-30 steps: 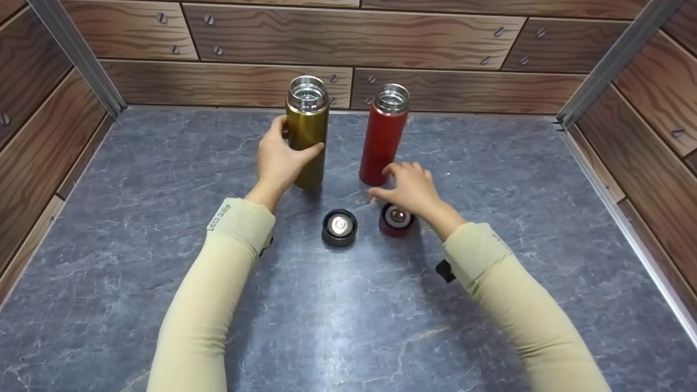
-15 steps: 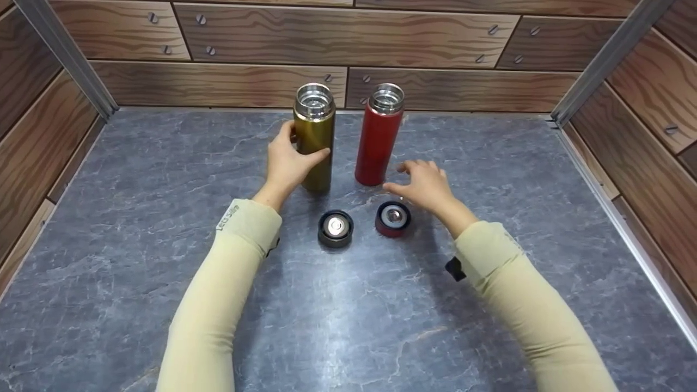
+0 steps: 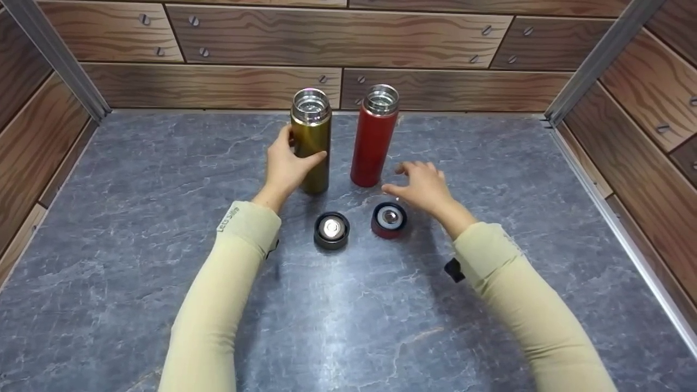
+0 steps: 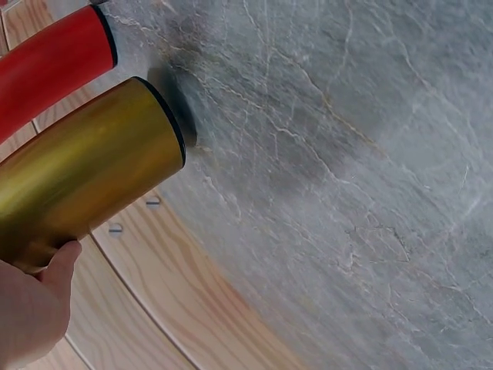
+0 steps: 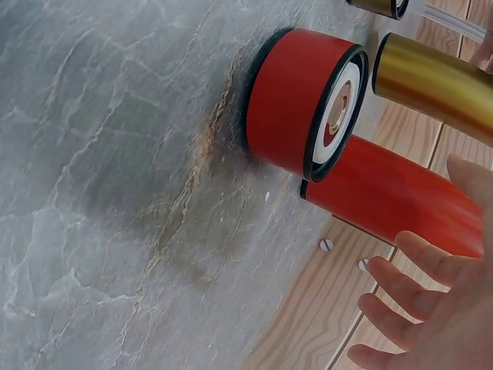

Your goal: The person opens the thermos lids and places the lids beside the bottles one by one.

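Observation:
My left hand (image 3: 286,167) grips a gold metal thermos bottle (image 3: 313,139), thumb across its front. The gold bottle stands upright on the grey marbled table, lidless, its steel neck showing. Beside it on the right, a red thermos bottle (image 3: 372,147) stands upright, likewise without its lid. My right hand (image 3: 422,188) is held with loosely bent, spread fingers, to the right of the red bottle's base and above the red lid (image 5: 296,104). Nothing lies between its fingers in the right wrist view. A dark lid (image 3: 331,231) rests underside up, left of the red lid, which also shows its inner side.
Wood-patterned panels (image 3: 326,35) rise behind the table (image 3: 190,152) and along both sides, with grey metal posts (image 3: 593,65) at the corners. Both bottles stand near the back panel, with the two lids in front of them.
My left hand has brought the gold bottle to the right, closer to the red one. My right hand has drawn away from the red bottle to the right. The head view has shifted slightly.

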`<state>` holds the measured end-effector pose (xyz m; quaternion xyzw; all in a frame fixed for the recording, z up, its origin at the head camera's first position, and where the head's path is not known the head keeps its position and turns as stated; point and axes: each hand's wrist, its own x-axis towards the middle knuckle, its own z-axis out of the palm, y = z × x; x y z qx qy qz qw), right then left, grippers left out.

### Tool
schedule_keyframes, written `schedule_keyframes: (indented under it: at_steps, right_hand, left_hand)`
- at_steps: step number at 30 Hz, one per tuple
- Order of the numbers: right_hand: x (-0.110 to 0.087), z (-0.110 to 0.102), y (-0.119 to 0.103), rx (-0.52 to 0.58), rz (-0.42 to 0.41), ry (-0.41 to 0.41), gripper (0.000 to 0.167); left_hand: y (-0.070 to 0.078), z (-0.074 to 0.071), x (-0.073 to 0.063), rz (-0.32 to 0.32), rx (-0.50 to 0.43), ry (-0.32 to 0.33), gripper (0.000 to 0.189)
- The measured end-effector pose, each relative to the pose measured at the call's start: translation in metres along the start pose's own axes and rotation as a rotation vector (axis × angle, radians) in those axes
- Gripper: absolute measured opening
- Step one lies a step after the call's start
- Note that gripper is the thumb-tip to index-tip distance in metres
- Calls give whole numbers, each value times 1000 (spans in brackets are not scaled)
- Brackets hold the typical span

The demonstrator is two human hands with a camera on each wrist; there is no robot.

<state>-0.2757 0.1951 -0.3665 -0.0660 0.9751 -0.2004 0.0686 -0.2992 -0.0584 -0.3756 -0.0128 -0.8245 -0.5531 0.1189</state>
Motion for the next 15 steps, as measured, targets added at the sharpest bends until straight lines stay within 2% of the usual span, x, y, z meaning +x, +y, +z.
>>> schedule_keyframes:
  at_steps: [10,15]
  right_hand:
    - [-1,-1,-2,-9,-8,-10,60]
    - [0,-2,-1,-13,-8,-5,59]
  left_hand:
    - [-4,4,0,14,-1,-11,65]
    - [-2,5,2,-12,18,-23,67]
